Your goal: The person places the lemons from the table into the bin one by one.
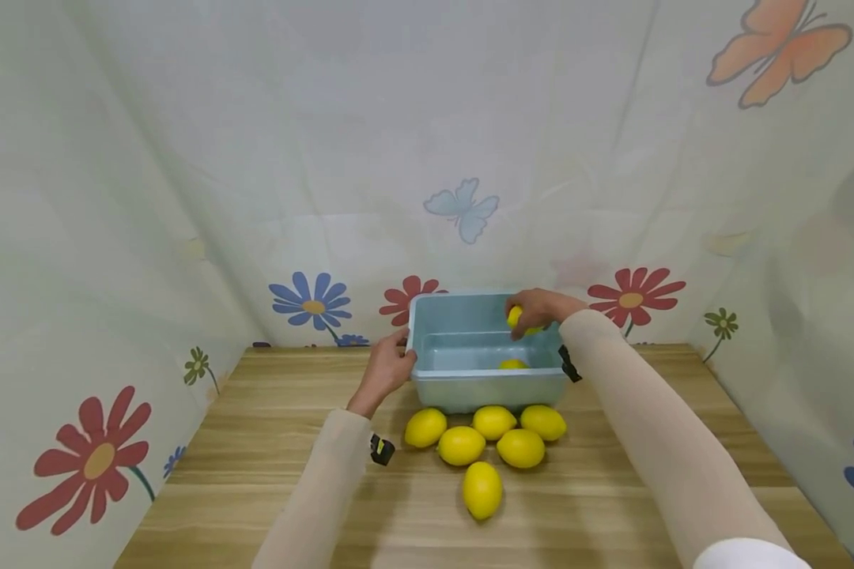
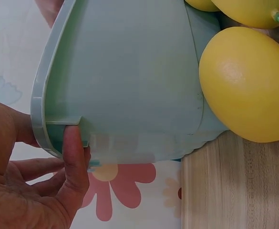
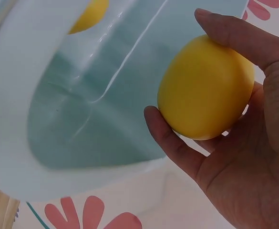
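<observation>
A pale blue plastic basin [image 1: 487, 391] stands on the wooden table near the back wall. My left hand [image 1: 387, 365] grips its left rim, and in the left wrist view the fingers [image 2: 74, 167] curl around the rim's corner. Over the basin's right side, my right hand [image 1: 537, 307] holds a yellow lemon [image 3: 206, 88] between thumb and fingers. Another lemon [image 1: 514, 364] lies inside the basin, partly hidden by the front wall. Several lemons [image 1: 461, 446] sit on the table in front of the basin, with one lemon [image 1: 482, 490] nearest to me.
The wooden table [image 1: 206, 474] reaches to a white curtain [image 1: 327, 142] printed with flowers and butterflies, which encloses the back and both sides. A small black device [image 1: 381, 449] is at my left wrist and another black device [image 1: 569, 364] at my right wrist.
</observation>
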The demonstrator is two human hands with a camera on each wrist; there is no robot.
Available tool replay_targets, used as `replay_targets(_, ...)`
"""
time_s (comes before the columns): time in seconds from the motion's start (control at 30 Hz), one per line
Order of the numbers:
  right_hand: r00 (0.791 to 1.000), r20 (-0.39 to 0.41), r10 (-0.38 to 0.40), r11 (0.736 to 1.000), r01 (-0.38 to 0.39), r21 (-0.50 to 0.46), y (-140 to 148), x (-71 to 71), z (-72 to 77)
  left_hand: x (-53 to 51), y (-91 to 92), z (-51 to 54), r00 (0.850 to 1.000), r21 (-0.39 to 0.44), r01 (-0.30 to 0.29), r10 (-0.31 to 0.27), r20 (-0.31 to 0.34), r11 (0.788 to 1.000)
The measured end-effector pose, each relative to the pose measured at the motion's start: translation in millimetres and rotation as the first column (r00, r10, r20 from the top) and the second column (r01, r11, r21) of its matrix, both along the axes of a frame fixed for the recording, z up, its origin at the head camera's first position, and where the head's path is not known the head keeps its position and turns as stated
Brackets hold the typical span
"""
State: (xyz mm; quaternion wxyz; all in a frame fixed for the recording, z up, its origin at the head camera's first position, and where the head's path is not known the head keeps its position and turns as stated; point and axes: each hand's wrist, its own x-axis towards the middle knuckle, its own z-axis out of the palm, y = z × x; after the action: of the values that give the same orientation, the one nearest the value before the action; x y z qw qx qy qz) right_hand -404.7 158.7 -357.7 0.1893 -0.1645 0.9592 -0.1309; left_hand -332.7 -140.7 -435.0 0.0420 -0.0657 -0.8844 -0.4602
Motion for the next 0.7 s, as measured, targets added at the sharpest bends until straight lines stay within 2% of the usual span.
replay_targets(0.17, 1.0, 0.014, 0.006, 1.0, -0.006, -0.007, -4.0, 0.4, -2.2, 1.2, 0.4, 0.0, 1.0, -0.005, 0.003, -0.003, 0.0, 1.0)
replay_targets(0.4, 0.998, -0.025, 0.055, 0.998, -0.054, 0.023, -6.3, 1.4, -0.4, 3.0, 1.2, 2.6, 1.0, 0.009, 0.016, -0.016, 0.005, 1.0)
replay_targets(0.7, 0.994, -0.062, 0.085, 0.995, -0.082, 0.051, -3.4, 3.0, 5.0, 3.2, 1.0, 2.1, 1.0, -0.012, -0.002, 0.002, -0.015, 1.0)
